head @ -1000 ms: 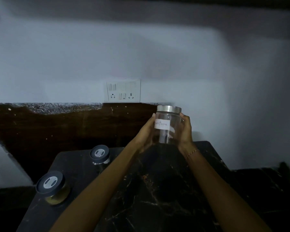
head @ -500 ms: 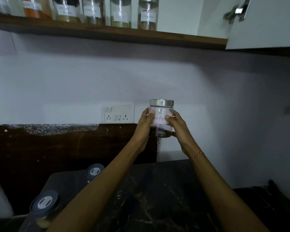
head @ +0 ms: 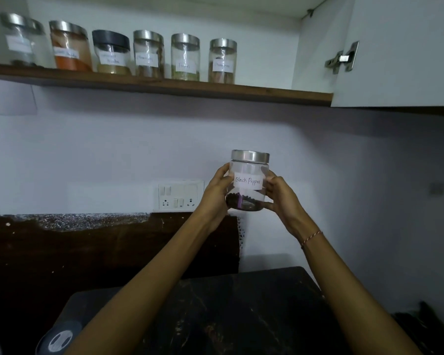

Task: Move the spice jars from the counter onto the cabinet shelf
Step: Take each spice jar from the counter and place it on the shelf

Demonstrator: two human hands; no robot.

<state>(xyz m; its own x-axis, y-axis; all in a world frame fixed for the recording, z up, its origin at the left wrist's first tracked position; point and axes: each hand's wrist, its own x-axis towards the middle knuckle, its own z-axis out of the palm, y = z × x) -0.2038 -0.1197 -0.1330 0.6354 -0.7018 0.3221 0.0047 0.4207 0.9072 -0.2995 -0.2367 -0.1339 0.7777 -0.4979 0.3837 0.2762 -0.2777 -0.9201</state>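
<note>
Below the shelf point(head: 164, 88), we grip the pepper jar point(head: 249, 180) upright, left hand point(head: 215, 198) and right hand point(head: 282, 198) wrapped round its sides. Smooth, likely breakable and nearly empty, it looks light; mid-body grip suits.

Six jars stand in a row on the cabinet shelf point(head: 164, 87), up high on the left. The open cabinet door point(head: 400, 52) is to the right of the shelf. Below the shelf, the black pepper jar point(head: 249, 180) is up in the air between the left hand point(head: 215, 193) and the right hand point(head: 282, 198). The switch board point(head: 180, 194) is on the wall just left of it. The desk point(head: 241, 311) is down below, with one more jar point(head: 60, 339) at its left corner.
</note>
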